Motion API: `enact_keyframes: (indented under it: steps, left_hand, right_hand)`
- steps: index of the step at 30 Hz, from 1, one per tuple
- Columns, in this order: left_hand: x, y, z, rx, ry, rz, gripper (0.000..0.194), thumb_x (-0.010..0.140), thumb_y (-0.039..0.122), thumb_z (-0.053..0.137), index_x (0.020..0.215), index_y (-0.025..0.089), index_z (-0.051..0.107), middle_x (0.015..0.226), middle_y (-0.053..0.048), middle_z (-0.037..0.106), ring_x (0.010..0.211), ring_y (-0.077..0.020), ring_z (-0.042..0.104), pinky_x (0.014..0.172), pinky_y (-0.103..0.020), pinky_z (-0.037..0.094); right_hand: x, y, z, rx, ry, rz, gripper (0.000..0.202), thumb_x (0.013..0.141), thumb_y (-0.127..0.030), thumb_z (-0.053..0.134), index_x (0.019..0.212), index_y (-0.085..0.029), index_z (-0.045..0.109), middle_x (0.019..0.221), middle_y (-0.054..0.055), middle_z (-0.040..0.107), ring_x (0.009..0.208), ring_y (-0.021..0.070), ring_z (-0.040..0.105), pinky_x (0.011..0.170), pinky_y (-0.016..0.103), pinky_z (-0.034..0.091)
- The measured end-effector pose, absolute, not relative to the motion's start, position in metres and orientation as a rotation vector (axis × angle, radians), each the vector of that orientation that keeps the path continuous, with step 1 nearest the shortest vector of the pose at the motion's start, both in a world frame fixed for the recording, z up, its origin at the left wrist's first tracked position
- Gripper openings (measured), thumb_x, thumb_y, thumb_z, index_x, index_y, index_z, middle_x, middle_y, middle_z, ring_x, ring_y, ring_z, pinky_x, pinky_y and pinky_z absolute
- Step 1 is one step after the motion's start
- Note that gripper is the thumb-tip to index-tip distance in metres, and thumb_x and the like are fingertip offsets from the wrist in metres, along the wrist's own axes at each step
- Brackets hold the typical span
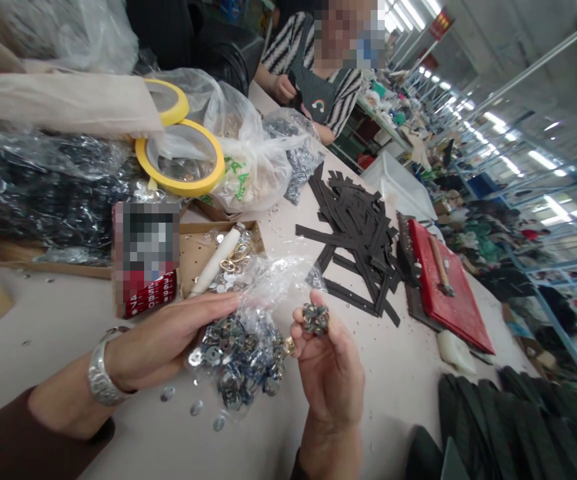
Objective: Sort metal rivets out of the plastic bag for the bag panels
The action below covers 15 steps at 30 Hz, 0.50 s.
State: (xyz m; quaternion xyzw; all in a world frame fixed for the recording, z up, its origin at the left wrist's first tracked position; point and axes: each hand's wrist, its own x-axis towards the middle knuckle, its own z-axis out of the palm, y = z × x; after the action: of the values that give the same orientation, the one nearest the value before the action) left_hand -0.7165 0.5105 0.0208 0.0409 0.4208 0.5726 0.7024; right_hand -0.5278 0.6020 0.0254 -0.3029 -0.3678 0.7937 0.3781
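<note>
A clear plastic bag of small metal pieces [243,360] lies on the table in front of me. My left hand [173,340], with a silver bracelet [102,370] at the wrist, rests against the bag's left side, its fingers stretched out flat. Just right of the bag, my right hand [325,360] is turned palm up, its curled fingers and thumb holding a small cluster of metal pieces [315,319]. A gold-coloured piece [289,345] shows beside its fingers. Several loose silver discs [196,407] lie below the bag.
Behind are a cardboard box [188,247] with metal parts, yellow tape rolls [213,167] and plastic bags [253,167]. Dark strips [353,227] lie ahead, a hammer [441,267] on a red slab [461,300] to the right. A person [318,87] works across the table.
</note>
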Motion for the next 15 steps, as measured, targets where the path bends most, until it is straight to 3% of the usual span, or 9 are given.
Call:
enact_keyframes:
  steps: [8,12,15]
  left_hand:
    - [-0.714,0.514,0.02,0.132,0.846,1.259,0.03,0.074,0.041,0.081,0.098,0.023,0.081,0.111,-0.002,0.077,0.102,-0.0213,0.07,0.092,-0.026,0.056]
    - [-0.719,0.511,0.02,0.159,0.931,1.266,0.024,0.079,0.037,0.076,0.097,0.023,0.081,0.114,-0.001,0.076,0.104,-0.0194,0.069,0.097,-0.025,0.052]
    - [-0.724,0.51,0.017,0.205,0.998,1.237,0.024,0.084,0.038,0.071,0.099,0.022,0.08,0.105,-0.001,0.078,0.102,-0.0198,0.069,0.09,-0.025,0.055]
  right_hand:
    - [-0.526,0.596,0.029,-0.744,-1.037,1.96,0.03,0.083,-0.028,0.08,0.113,-0.025,0.077,0.1,0.008,0.078,0.078,0.012,0.073,0.067,0.013,0.057]
    - [-0.527,0.596,0.034,-0.727,-1.098,1.885,0.032,0.077,-0.028,0.085,0.108,-0.027,0.078,0.093,0.005,0.078,0.071,0.0124,0.07,0.059,0.015,0.055]
    - [-0.523,0.588,0.037,-0.772,-1.116,1.773,0.036,0.074,-0.027,0.086,0.108,-0.028,0.078,0.09,0.002,0.076,0.069,0.011,0.064,0.059,0.017,0.053]
